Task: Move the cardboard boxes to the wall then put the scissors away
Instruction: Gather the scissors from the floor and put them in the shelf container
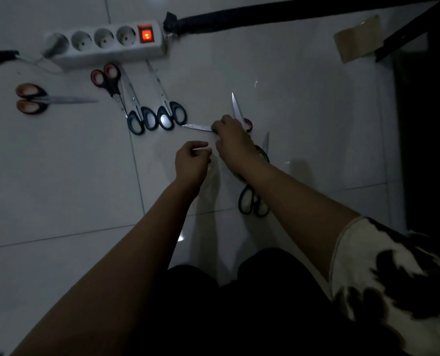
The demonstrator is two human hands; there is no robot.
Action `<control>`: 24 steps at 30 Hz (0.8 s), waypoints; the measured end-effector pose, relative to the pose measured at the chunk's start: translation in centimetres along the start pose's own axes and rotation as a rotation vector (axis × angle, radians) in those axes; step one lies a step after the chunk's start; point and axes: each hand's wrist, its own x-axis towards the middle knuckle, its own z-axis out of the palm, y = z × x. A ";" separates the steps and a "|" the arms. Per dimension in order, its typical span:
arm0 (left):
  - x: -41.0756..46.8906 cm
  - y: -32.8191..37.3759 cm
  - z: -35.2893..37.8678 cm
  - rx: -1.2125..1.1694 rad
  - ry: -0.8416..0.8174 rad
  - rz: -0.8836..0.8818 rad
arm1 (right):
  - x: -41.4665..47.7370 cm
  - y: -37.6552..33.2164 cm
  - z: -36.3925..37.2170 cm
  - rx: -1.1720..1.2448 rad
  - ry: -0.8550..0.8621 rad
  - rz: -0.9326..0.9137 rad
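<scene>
Dim room, shiny white tile floor [59, 176]. R hand [233, 140] fingers curl round silver-blade red-handle scissors [235, 106], blades apart. L hand [192, 160] fingers curled; pinching sth? can't tell. White plug strip [106, 44] lit red.

Single head-worn view, facing steeply down, near the tiled floor [59, 188]

Indoors under dim light, a floor [59, 176] of large glossy white tiles carried a white four-socket power strip [106, 51], its red switch [146, 34] glowing, beside a black sleeved cable [265, 15] and a dark furniture frame [421, 150]. Whether this was a home or an office could not be told.
</scene>
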 end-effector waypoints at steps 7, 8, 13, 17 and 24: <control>0.6 -1.2 -2.7 -0.023 0.028 -0.018 | 1.9 -0.1 0.9 -0.111 -0.023 -0.024; 0.7 -1.2 -3.2 -0.032 0.037 -0.025 | 1.9 0.0 1.0 -0.082 -0.032 -0.035; 1.3 -0.2 -5.2 -0.084 0.041 -0.048 | 1.2 -0.6 0.2 0.170 0.006 -0.005; 1.7 1.5 -6.5 -0.070 -0.016 -0.053 | 1.1 -4.4 -0.6 0.360 0.026 -0.022; 3.3 3.8 -9.5 -0.075 -0.043 0.109 | 4.2 -10.8 0.7 0.730 -0.109 0.084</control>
